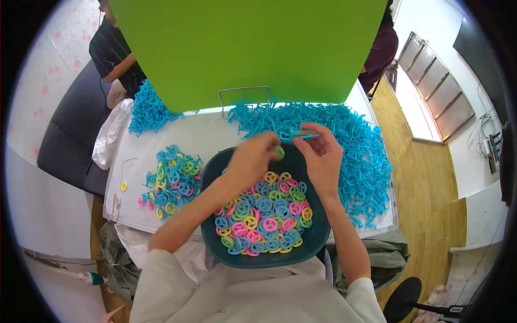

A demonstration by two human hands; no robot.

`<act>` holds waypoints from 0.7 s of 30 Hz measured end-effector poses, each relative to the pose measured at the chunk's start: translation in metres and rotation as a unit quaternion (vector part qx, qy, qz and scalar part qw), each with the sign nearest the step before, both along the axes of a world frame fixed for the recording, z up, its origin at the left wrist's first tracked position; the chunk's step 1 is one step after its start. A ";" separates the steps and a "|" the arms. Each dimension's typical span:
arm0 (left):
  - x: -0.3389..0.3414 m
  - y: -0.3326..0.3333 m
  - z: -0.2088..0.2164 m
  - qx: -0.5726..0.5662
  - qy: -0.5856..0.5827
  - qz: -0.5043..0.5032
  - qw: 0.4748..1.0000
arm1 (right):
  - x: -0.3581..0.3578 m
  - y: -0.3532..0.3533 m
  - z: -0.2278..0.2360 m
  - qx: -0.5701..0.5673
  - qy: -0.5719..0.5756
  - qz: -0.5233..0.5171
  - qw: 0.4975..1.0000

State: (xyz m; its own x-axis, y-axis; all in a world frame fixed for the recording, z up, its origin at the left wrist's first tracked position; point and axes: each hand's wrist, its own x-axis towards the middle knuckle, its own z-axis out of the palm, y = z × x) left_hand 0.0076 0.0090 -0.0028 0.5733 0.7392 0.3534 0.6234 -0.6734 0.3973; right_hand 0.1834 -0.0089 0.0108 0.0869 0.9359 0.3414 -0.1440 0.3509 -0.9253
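My left hand [252, 160], smeared by motion, pinches a small green plastic wheel [279, 153] above the far side of a dark green basin [258, 261]. Just right of it, my right hand [323, 156] grips a blue plastic stem [305, 135] between thumb and fingers. Wheel and stem are apart. Many small spoked wheels [269, 223] in blue, pink, yellow and green fill the basin, which sits close against my body. A heap of blue stems [361, 156] spreads behind and right of my right hand. Left of the basin lies a pile of stems with coloured wheels [175, 180].
An upright green board [242, 48] stands across the white table [134, 161], with a wire frame [243, 88] at its foot. Another stem heap [151, 110] lies far left; a lone yellow wheel [124, 186] is nearer. People [116, 59] sit beyond the board on both sides.
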 end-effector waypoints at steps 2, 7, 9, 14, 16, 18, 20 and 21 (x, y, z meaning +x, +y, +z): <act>-0.010 0.000 0.024 -0.176 -0.293 0.160 0.926 | -0.002 -0.002 0.003 0.028 -0.062 -0.054 0.996; -0.017 0.002 0.029 -0.312 -0.427 0.032 0.848 | -0.001 -0.003 0.001 0.023 -0.119 -0.027 0.992; -0.013 -0.002 0.036 -0.331 -0.423 0.029 0.843 | -0.003 -0.004 0.002 0.026 -0.121 -0.010 0.992; -0.012 -0.001 0.035 -0.359 -0.409 0.027 0.839 | -0.004 -0.005 0.002 -0.004 -0.132 -0.007 0.991; -0.012 0.001 0.026 -0.351 -0.422 0.024 0.836 | -0.004 -0.004 0.002 -0.017 -0.130 0.010 0.991; -0.010 0.001 0.023 -0.343 -0.435 0.023 0.832 | -0.004 -0.003 0.001 -0.032 -0.128 0.028 0.991; -0.008 0.000 0.022 -0.312 -0.427 0.041 0.848 | -0.002 0.001 -0.002 -0.059 -0.131 0.057 0.988; -0.006 -0.001 0.023 -0.315 -0.427 0.042 0.847 | -0.001 0.002 -0.003 -0.062 -0.131 0.056 0.988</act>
